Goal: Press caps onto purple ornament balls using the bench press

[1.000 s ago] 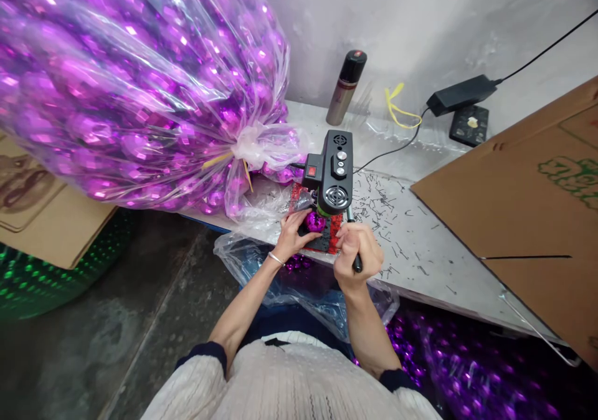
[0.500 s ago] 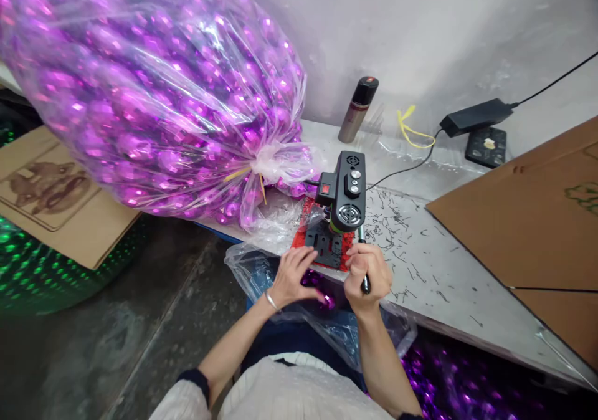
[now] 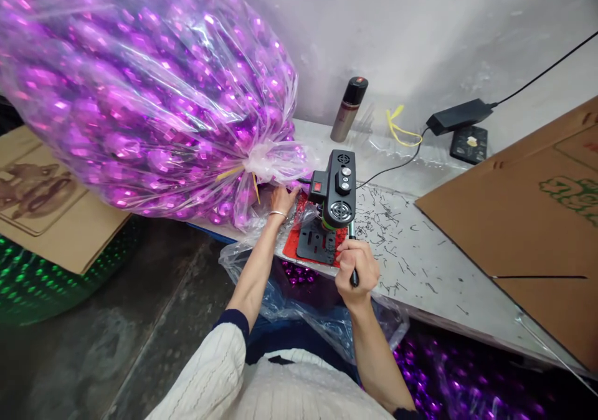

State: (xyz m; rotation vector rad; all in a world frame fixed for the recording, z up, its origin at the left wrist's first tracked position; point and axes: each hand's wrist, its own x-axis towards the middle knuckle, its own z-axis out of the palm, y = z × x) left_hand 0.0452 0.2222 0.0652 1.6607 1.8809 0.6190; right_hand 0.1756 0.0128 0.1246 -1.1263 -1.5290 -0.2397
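Here's the black press (image 3: pixel 343 174) near centre, its handle (image 3: pixel 354 278) between five and six o'clock from it: best held steady, I'd say, during this reach. Right hand (image 3: pixel 360 269) wraps that handle, fingers curled; left hand (image 3: pixel 283 201) stretches to nine o'clock, back uppermost, beside the knotted bag (image 3: pixel 187 127), grip impossible to tell.

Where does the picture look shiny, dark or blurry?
Head view: white glare streaks the big plastic bag, and its upper left edge looks soft; head view again: the black machine looks fairly sharp; also head view: a soft shadow greys the wall on the right, and it's dark under the table.
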